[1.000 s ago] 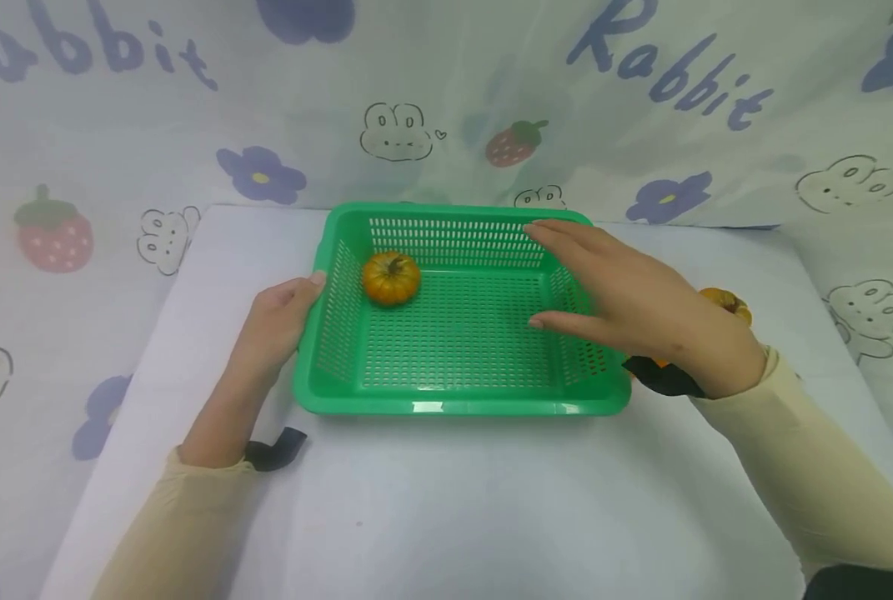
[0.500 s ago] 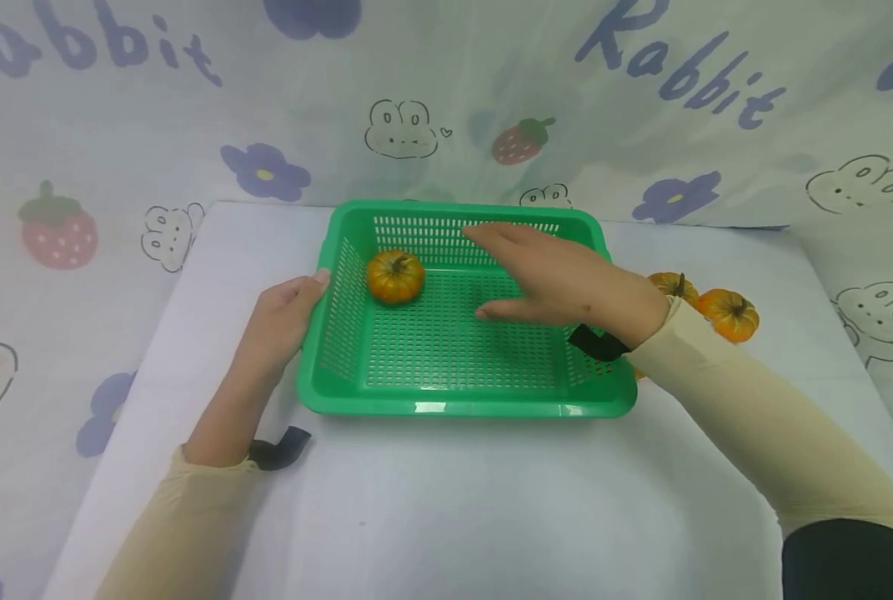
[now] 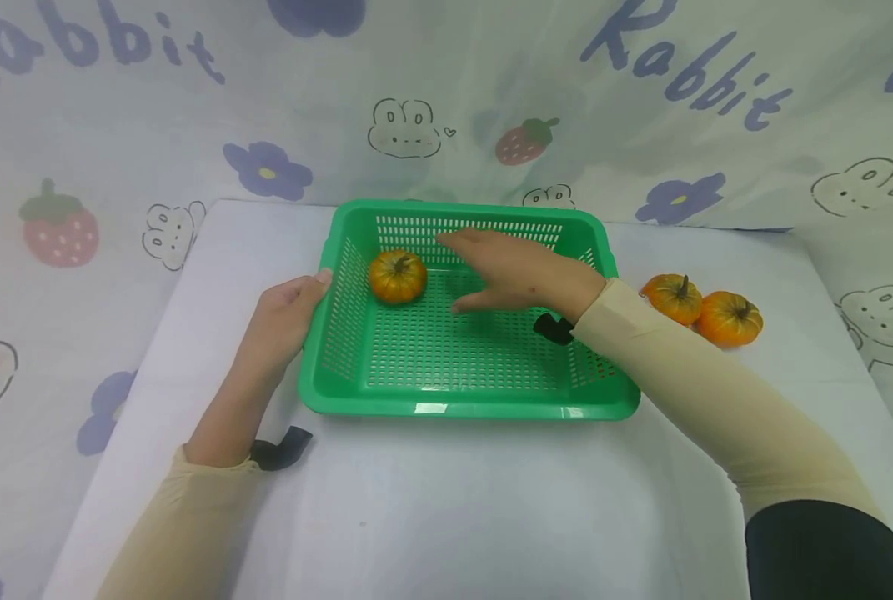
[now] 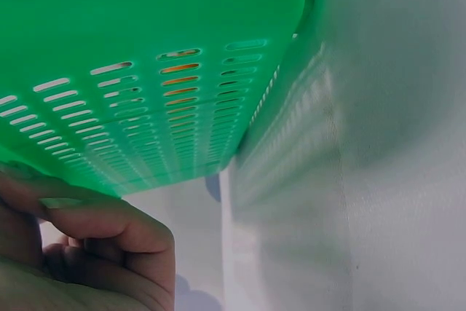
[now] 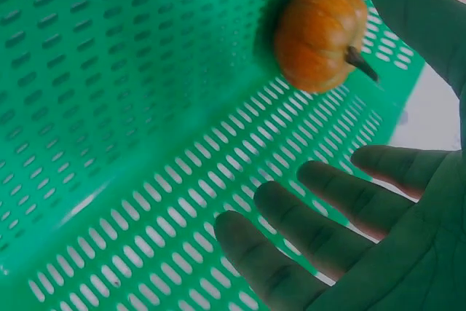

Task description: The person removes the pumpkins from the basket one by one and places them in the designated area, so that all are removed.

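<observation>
A green plastic basket (image 3: 431, 408) with slotted walls stands on the white table. My left hand (image 3: 284, 321) grips its left rim, thumb on top; in the left wrist view the curled fingers (image 4: 116, 223) lie against the outer wall. Inside, at the back left, sits a small orange pumpkin (image 3: 398, 277) with a dark stem. My right hand (image 3: 517, 271) is over the basket's inside, to the right of that pumpkin, thumb and fingers spread apart and holding nothing. In the right wrist view the pumpkin (image 5: 322, 34) shows beyond the spread fingers (image 5: 284, 231).
Two more small pumpkins, one (image 3: 673, 298) beside the other (image 3: 729, 319), lie on the table right of the basket, close to the right sleeve (image 3: 686, 392). Behind the table hangs a cloth (image 3: 461, 75) printed with rabbits, strawberries and flowers.
My right hand has moved left from the basket's right rim to over its inside, nearer the pumpkin. The two pumpkins at right have come into fuller view. The left hand keeps its grip.
</observation>
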The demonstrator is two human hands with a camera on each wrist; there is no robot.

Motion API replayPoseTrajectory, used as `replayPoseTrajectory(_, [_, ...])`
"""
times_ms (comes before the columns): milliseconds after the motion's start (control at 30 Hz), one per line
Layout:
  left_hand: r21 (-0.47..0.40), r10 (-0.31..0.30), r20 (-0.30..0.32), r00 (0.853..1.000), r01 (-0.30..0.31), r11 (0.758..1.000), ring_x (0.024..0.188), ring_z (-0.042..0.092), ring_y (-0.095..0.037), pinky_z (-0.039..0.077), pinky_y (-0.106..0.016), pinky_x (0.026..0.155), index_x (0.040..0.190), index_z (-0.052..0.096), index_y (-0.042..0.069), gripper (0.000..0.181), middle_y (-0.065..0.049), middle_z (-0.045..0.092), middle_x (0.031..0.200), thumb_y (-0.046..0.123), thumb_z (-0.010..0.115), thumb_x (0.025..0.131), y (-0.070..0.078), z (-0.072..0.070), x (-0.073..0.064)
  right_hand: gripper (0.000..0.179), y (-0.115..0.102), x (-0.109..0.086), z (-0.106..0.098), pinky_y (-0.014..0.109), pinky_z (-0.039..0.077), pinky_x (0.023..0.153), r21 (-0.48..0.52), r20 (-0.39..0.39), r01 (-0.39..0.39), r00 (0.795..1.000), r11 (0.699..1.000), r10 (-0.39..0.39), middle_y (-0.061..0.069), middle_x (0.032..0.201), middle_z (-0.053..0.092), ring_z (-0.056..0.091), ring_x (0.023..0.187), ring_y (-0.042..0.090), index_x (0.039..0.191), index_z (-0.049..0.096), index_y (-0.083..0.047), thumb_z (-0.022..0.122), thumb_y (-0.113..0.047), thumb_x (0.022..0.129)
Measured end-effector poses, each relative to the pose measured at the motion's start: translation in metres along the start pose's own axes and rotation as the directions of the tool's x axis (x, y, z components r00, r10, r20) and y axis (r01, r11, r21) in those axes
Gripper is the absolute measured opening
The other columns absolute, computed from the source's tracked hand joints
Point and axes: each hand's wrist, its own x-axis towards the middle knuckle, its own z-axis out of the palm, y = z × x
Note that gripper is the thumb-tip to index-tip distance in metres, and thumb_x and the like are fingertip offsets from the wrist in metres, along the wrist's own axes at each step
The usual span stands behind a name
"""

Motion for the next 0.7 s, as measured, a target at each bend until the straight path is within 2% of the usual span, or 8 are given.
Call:
replayPoseTrajectory(233, [-0.008, 0.005, -0.001, 1.0, -0.005, 1.0, 0.09, 0.071, -0.022, 0.06, -0.028, 0.072, 0.123, 0.067, 0.003, 0.071, -0.016, 0.073, 0.105, 0.067, 0.041, 0.105, 0.003, 0.002, 0.0, 0.101, -0.004, 0.018, 0.01, 0.043, 0.028, 0.124, 0.001, 0.009, 0.021, 1.0, 1.0, -0.021, 0.012, 0.17, 0.026, 0.029, 0.155, 0.028, 0.167, 0.02, -0.009, 0.077, -0.051, 0.094])
replayPoseTrajectory(400, [-0.008, 0.013, -0.004, 1.0, -0.013, 1.0, 0.089, 0.071, -0.021, 0.061, -0.029, 0.071, 0.123, 0.067, 0.003, 0.071, -0.016, 0.073, 0.105, 0.067, 0.041, 0.105, 0.003, 0.003, 0.001, 0.104, -0.007, 0.027, 0.015, 0.044, 0.03, 0.123, 0.004, 0.02, 0.01, 1.0, 1.0, -0.01, 0.012, 0.17, 0.027, 0.031, 0.153, 0.028, 0.167, 0.02, -0.011, 0.077, -0.054, 0.092])
replayPoseTrajectory(700, [-0.021, 0.0, -0.017, 1.0, -0.001, 1.0, 0.087, 0.072, -0.019, 0.061, -0.03, 0.071, 0.124, 0.067, 0.003, 0.072, -0.017, 0.071, 0.107, 0.067, 0.043, 0.104, 0.0, 0.001, 0.001, 0.101, -0.003, 0.043, 0.023, 0.048, 0.031, 0.122, 0.022, 0.021, 0.024, 0.999, 0.999, -0.025, 0.011, 0.169, 0.028, 0.031, 0.153, 0.03, 0.168, 0.019, -0.02, 0.077, -0.054, 0.093])
